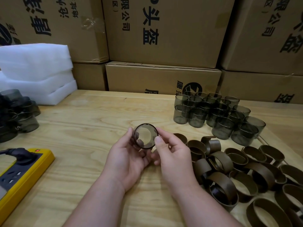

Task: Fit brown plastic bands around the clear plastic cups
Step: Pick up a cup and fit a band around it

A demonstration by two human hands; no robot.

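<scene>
Both hands hold one clear smoky cup (145, 136) above the middle of the wooden table (85, 125), its open mouth turned toward me. My left hand (126, 156) cradles it from below and the left, fingers curled round its wall. My right hand (170, 153) pinches its right rim with thumb and fingers. A dark band seems to ring the cup, but I cannot tell for sure. Loose brown bands (242, 176) lie in a heap at the right. Bare clear cups (218, 113) stand grouped at the back right.
More cups (18, 118) lie piled at the left edge. A yellow power strip (21, 176) with a black plug sits at the front left. White foam sheets (36, 72) are stacked at the back left, and cardboard boxes (164, 38) wall off the back.
</scene>
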